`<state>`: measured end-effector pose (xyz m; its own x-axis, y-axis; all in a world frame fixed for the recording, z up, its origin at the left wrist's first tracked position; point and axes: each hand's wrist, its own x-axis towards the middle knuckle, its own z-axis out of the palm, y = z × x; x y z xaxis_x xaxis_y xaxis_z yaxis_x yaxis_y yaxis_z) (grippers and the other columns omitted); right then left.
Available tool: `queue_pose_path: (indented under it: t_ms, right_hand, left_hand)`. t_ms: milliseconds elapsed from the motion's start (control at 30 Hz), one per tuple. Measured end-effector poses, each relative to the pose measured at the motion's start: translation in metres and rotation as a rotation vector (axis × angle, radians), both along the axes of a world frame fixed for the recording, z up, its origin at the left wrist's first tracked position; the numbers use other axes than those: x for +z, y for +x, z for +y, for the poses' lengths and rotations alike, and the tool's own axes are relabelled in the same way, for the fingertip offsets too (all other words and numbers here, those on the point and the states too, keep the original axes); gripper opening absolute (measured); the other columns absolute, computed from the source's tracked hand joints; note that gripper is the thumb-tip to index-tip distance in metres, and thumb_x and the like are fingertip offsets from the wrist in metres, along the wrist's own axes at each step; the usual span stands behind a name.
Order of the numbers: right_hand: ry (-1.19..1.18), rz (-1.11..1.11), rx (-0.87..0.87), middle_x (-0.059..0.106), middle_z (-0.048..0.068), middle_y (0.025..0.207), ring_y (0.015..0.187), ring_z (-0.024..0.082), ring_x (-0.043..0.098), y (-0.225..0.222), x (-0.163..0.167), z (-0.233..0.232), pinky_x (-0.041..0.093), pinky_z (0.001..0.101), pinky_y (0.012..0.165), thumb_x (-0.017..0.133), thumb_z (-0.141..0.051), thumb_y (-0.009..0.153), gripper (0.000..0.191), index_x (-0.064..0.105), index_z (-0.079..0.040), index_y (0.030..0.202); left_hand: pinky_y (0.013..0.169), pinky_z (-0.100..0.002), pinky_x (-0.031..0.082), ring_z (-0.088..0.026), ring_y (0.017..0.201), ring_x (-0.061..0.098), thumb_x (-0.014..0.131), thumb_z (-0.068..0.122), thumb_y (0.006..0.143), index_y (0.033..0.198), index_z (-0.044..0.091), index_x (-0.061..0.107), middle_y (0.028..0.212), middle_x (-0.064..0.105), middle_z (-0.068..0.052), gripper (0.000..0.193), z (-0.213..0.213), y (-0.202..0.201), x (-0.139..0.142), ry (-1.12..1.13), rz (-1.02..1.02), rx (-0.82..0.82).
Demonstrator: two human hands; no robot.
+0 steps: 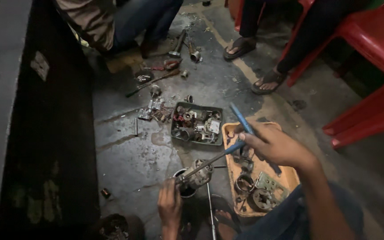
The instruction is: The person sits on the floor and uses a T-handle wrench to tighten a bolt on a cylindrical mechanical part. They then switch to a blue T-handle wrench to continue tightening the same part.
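left hand point(170, 205) is gripping the small motor point(196, 175) on the floor, fingers closed | right hand point(270, 144) is clasping a blue-handled screwdriver point(227, 149), tip reaching the motor | orange tray point(290, 178) is lying under the right hand | grey parts tray point(174, 120) is sitting beyond both

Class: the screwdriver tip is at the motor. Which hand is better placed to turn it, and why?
Probably the right hand: it grips the blue screwdriver handle, the shaft reaching down to the motor. The left hand sits low beside the motor, seemingly steadying it.
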<state>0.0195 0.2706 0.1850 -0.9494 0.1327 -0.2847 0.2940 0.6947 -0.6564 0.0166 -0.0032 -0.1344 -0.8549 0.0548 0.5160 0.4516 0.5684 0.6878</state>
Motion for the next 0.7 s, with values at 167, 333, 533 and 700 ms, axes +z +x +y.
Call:
queue_pose_path:
  t_ms: [167, 333, 533, 700]
  right_hand:
    - [0.401, 0.45, 0.066, 0.069, 0.021, 0.088, 0.081, 0.041, 0.066, -0.009, 0.0, -0.022, 0.049, 0.0518, 0.07, 0.055, -0.026, 0.099, 0.04, 0.057, -0.003, 0.131]
    - [0.473, 0.593, 0.017, 0.071, 0.019, 0.105, 0.093, 0.041, 0.066, -0.014, -0.022, -0.047, 0.048, 0.0534, 0.081, 0.057, -0.023, 0.097, 0.033, 0.059, -0.008, 0.127]
    - [0.42, 0.677, -0.183, 0.066, 0.017, 0.092, 0.096, 0.039, 0.061, -0.029, -0.048, -0.056, 0.039, 0.053, 0.088, 0.07, -0.031, 0.089, 0.03, 0.064, -0.006, 0.104]
    - [0.394, 0.77, -0.414, 0.066, 0.01, 0.082, 0.089, 0.032, 0.062, -0.038, -0.056, -0.064, 0.038, 0.047, 0.086, 0.082, -0.043, 0.077, 0.039, 0.067, -0.009, 0.088]
  left_hand:
    - [0.096, -0.044, 0.054, -0.038, 0.113, 0.068, 0.069, 0.008, 0.092, 0.12, 0.001, 0.069, 0.122, 0.07, -0.019, 0.029, 0.004, 0.001, 0.009, 0.073, 0.06, -0.014]
    - [0.097, -0.045, 0.051, -0.037, 0.115, 0.068, 0.066, 0.01, 0.094, 0.122, 0.004, 0.069, 0.122, 0.072, -0.016, 0.029, 0.001, 0.001, 0.009, 0.068, -0.009, -0.004]
    - [0.088, -0.053, 0.048, -0.045, 0.104, 0.062, 0.086, 0.045, 0.058, 0.124, -0.003, 0.061, 0.117, 0.067, -0.024, 0.085, 0.007, -0.013, 0.005, -0.039, 0.014, -0.019]
    - [0.09, -0.051, 0.051, -0.039, 0.099, 0.065, 0.093, 0.043, 0.05, 0.116, 0.012, 0.072, 0.104, 0.073, -0.013, 0.076, 0.004, -0.037, 0.007, -0.066, -0.197, -0.132]
